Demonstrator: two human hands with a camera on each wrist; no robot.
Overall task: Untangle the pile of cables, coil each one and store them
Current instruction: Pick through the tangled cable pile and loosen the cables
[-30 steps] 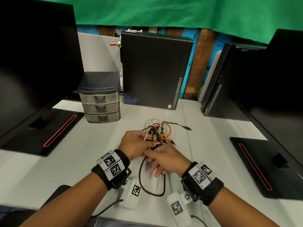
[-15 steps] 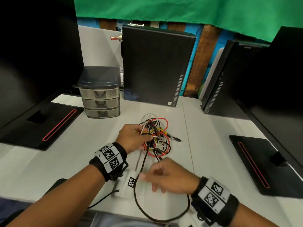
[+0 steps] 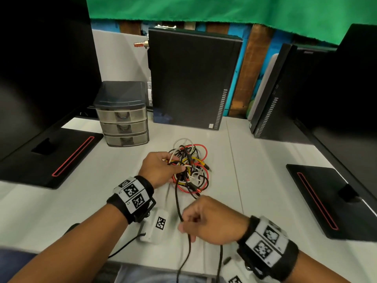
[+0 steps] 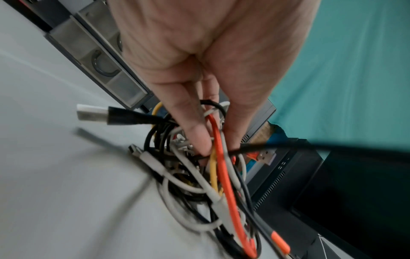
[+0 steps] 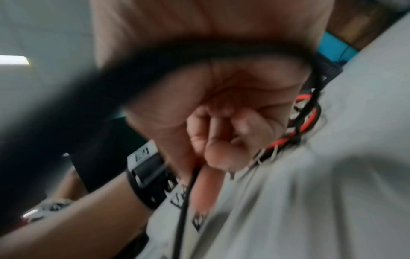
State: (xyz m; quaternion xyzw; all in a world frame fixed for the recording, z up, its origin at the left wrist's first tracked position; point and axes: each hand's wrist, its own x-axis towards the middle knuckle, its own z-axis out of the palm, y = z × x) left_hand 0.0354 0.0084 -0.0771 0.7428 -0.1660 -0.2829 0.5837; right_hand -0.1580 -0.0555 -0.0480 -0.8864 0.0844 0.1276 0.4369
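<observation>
A tangled pile of cables (image 3: 190, 166), red, yellow, white and black, lies in the middle of the white desk (image 3: 263, 180). My left hand (image 3: 161, 170) grips the pile's left side; its fingers (image 4: 195, 129) pinch strands of the pile of cables (image 4: 217, 175). My right hand (image 3: 206, 219), nearer the front edge, is curled round a black cable (image 3: 177, 201) that runs out of the pile, through the fist and over the desk edge. In the right wrist view the curled fingers (image 5: 217, 140) hold the black cable (image 5: 184, 210).
A small grey three-drawer organiser (image 3: 122, 115) stands behind the pile at the left, all drawers closed. A black computer case (image 3: 191, 78) stands behind it, another case (image 3: 271, 94) at the right. Monitor bases lie at left (image 3: 51, 156) and right (image 3: 326, 201).
My right hand has drawn the black cable out of the pile toward the front edge, so a long loop now hangs over it. My left hand stayed on the pile.
</observation>
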